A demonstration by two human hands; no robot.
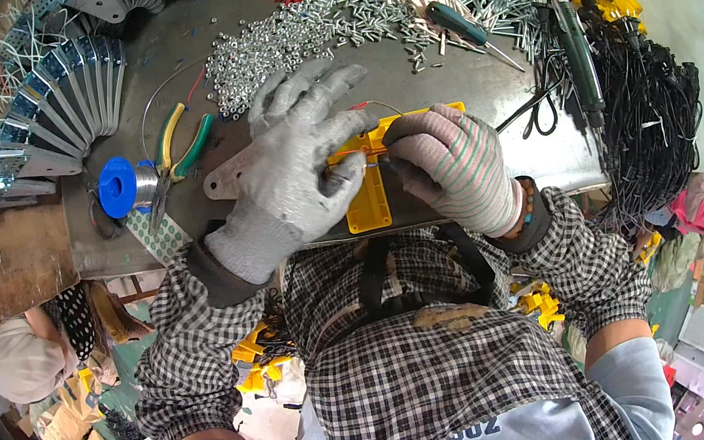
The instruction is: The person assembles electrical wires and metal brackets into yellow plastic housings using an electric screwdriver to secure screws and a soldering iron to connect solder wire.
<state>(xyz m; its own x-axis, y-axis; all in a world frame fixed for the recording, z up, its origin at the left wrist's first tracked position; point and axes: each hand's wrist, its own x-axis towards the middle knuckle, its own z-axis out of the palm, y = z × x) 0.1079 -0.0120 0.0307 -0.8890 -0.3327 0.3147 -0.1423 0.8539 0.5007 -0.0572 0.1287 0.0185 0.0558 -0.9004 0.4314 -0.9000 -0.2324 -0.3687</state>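
A yellow plastic housing [369, 208], roughly T-shaped, lies near the bench's front edge, partly covered by both gloves. My left hand [291, 151], in a grey glove, reaches over its left side with fingers spread; its thumb tip is beside the housing. My right hand [453, 162], in a striped glove, is closed in a pinch at the housing's right side. A thin blue wire [374, 164] runs to its fingertips. Under my left hand a grey metal plate with holes [225, 181] sticks out. A short red-tipped wire [371, 105] curves above the housing.
Left: green-and-yellow pliers [192, 149], a blue solder spool [119, 188], fanned metal plates with wires [79, 93]. Behind: piles of nuts [252, 56] and screws [346, 4], a screwdriver [464, 25]. Right: an electric screwdriver [577, 60], black cables [652, 108]. Other people are at both sides.
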